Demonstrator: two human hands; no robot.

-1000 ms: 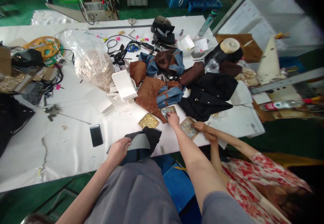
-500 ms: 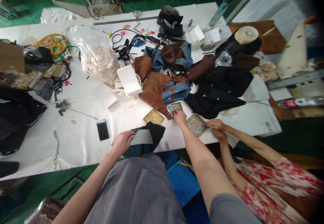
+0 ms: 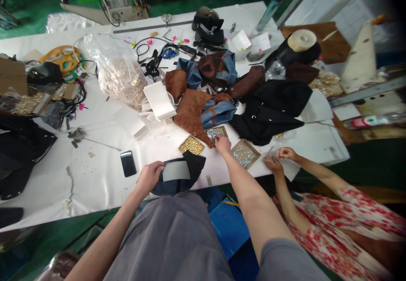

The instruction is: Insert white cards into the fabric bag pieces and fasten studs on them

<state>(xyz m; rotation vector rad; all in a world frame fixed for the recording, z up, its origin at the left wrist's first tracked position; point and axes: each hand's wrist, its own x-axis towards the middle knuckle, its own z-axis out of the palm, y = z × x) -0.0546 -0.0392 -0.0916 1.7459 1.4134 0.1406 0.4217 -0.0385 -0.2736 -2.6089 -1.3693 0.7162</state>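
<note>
My left hand point(image 3: 150, 177) grips the left edge of a dark navy and black fabric piece point(image 3: 174, 184) with a grey panel; it lies curved at the table's front edge, against my body. My right hand point(image 3: 222, 144) reaches to a small tray of silver studs point(image 3: 213, 131), fingers pinched together at its near edge. Whatever those fingertips hold is too small to make out. Left of that tray sits a tray of gold studs point(image 3: 191, 144). A brown suede-like piece point(image 3: 190, 114) lies just behind, its pointed end between the two trays.
To the right is a cardboard tray of silver pieces point(image 3: 245, 154), beside a co-worker's hands point(image 3: 279, 159). A phone point(image 3: 127, 163) lies left of my left hand. Farther back are white cards point(image 3: 159, 101), a filled plastic bag point(image 3: 119, 75) and black fabric point(image 3: 272, 111).
The co-worker's hands have moved right, off the cardboard tray, and drawn apart. My right hand stays at the silver studs; my left keeps hold of the fabric piece. The view has shifted slightly.
</note>
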